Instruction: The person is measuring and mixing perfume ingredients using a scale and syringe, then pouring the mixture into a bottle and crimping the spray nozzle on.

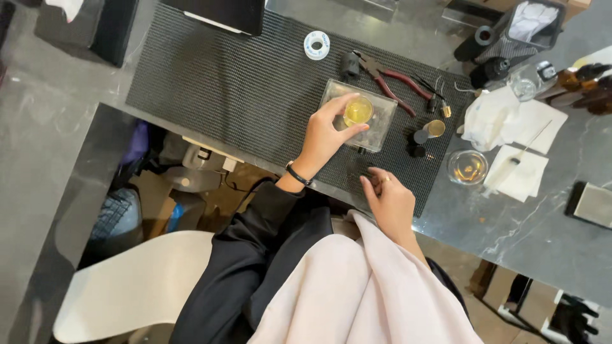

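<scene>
Left hand (324, 134) pinching small glass of yellow liquid (357, 111) over clear tray (381, 124). Right hand (389, 197) resting loosely curled on black mat (242, 95), holding nothing. Pliers (392, 81) beyond tray.

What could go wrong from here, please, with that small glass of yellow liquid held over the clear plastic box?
1. The left hand pinches the small round glass of yellow liquid only by its rim; a slip could spill it into the clear rectangular plastic box.
2. The red-handled pliers and small black and brass caps lie close by and could be knocked.
3. The right hand rests near the black ribbed mat's edge, not steadying the box.
</scene>
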